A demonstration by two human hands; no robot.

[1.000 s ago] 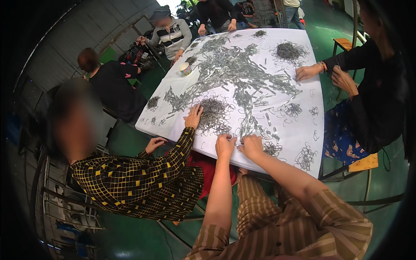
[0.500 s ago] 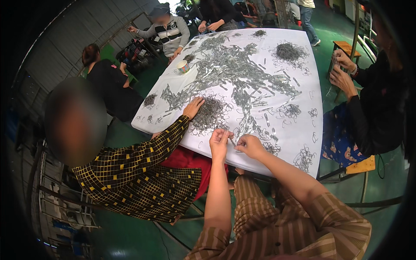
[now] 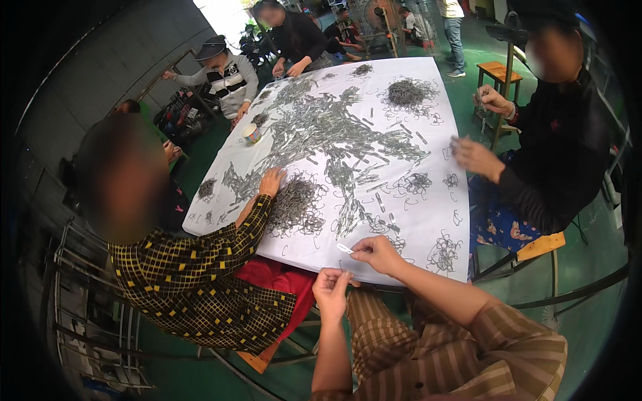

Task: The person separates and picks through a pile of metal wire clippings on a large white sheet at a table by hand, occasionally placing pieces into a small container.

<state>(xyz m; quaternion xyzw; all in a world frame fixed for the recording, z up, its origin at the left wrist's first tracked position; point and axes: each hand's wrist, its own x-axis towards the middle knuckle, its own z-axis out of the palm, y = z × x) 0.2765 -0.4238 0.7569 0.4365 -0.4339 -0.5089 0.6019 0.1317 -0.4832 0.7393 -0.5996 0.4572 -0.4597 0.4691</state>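
Green floor [image 3: 180,367], grey wall [image 3: 120,73] (dimly lit), wooden stool [image 3: 500,71]

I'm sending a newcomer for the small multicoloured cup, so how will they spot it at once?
Start at the big white-topped table and follow its left edge toward the far end. Just left of the broad spread of slim silvery-grey metal pieces stands the small, round, multicoloured cup. Its bright colours set it apart from the grey metal around it.
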